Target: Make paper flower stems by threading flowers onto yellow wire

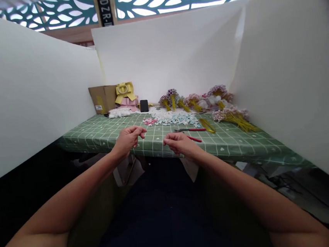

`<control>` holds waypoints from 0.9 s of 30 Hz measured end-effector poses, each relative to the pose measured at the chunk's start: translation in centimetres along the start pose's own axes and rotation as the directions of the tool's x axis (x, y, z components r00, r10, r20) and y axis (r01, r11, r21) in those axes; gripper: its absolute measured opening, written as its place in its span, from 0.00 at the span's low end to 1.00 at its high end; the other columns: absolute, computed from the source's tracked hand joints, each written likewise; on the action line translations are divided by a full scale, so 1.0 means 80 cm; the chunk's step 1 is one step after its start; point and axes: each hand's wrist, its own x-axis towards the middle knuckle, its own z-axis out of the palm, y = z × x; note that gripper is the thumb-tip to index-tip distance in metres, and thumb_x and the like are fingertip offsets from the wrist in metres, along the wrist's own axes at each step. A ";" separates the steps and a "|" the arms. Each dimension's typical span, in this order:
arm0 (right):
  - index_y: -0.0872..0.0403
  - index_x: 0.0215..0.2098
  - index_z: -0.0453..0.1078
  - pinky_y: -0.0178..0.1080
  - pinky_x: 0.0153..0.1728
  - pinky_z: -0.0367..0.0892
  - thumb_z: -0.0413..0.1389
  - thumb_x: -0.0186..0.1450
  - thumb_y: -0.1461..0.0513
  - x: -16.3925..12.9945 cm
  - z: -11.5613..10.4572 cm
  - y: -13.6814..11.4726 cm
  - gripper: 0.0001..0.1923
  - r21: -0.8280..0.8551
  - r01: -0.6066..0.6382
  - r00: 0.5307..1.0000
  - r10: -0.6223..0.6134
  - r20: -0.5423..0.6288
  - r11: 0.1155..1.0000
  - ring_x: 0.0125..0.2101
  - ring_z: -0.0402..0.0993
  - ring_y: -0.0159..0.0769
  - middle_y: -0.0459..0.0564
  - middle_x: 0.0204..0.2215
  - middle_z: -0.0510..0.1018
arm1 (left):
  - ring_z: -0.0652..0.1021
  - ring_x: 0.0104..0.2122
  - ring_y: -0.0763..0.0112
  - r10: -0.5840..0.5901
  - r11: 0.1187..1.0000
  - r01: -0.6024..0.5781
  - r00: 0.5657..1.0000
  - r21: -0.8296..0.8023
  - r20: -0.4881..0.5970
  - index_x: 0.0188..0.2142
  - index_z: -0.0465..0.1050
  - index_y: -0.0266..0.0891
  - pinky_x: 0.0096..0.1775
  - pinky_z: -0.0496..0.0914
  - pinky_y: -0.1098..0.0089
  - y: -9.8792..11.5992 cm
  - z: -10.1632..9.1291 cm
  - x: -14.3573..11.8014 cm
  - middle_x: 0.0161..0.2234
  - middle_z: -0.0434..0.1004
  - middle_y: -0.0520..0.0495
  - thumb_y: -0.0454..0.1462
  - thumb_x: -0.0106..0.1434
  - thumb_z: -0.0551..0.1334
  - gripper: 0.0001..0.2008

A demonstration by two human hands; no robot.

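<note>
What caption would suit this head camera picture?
Both hands, left hand and right hand, pinch fingertips above a green checked tablecloth near red-handled pliers and flower bunches.

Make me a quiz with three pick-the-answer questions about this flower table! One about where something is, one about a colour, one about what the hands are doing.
1. Where is the brown cardboard box?
A. far left corner of the table
B. right edge
C. on the floor

2. What colour are the handles of the pliers?
A. blue
B. red
C. black

3. How are the left hand and the right hand?
A. flat on the table
B. fingers curled in a pinching grip, apart from each other
C. clasped together

Answers:
1 A, the box stands at the back left of the green checked tablecloth, by the white wall.
2 B, red handles lie just beyond the right hand.
3 B, both hands show bent fingertips with a gap between the hands; what they pinch is too small to tell.
</note>
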 end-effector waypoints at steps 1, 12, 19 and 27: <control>0.54 0.33 0.67 0.32 0.22 0.49 0.50 0.65 0.57 0.000 0.002 0.002 0.10 -0.187 0.064 0.992 -0.083 -0.093 0.980 0.19 0.54 0.27 0.41 0.18 0.60 | 0.58 0.13 0.86 -0.013 0.999 0.014 0.999 0.030 -0.036 0.32 0.75 0.34 0.14 0.51 0.77 -0.002 0.001 0.001 0.25 0.70 0.51 0.41 0.62 0.60 0.11; 0.54 0.33 0.65 0.31 0.18 0.46 0.49 0.66 0.53 -0.016 -0.017 -0.030 0.13 0.062 0.185 0.978 -0.190 0.090 0.981 0.15 0.44 0.26 0.37 0.15 0.52 | 0.61 0.16 0.83 0.256 0.966 -0.258 0.965 -0.023 -0.058 0.32 0.76 0.36 0.17 0.55 0.77 0.045 0.000 -0.020 0.23 0.69 0.51 0.42 0.59 0.64 0.10; 0.54 0.34 0.66 0.31 0.20 0.49 0.47 0.67 0.57 0.001 0.003 0.006 0.11 -0.195 0.087 0.992 -0.067 0.107 0.977 0.16 0.51 0.27 0.39 0.16 0.57 | 0.58 0.12 0.86 0.014 0.998 -0.006 0.991 0.064 -0.134 0.28 0.73 0.34 0.14 0.49 0.78 0.000 0.004 -0.006 0.20 0.65 0.54 0.43 0.58 0.63 0.12; 0.55 0.36 0.69 0.34 0.25 0.49 0.47 0.65 0.65 -0.010 0.008 -0.006 0.09 -0.625 0.192 0.934 -0.337 -0.122 0.757 0.23 0.58 0.29 0.47 0.25 0.67 | 0.56 0.13 0.87 -0.014 0.994 -0.005 0.985 -0.108 -0.172 0.33 0.74 0.32 0.14 0.50 0.79 -0.014 0.014 -0.006 0.23 0.66 0.54 0.42 0.58 0.63 0.13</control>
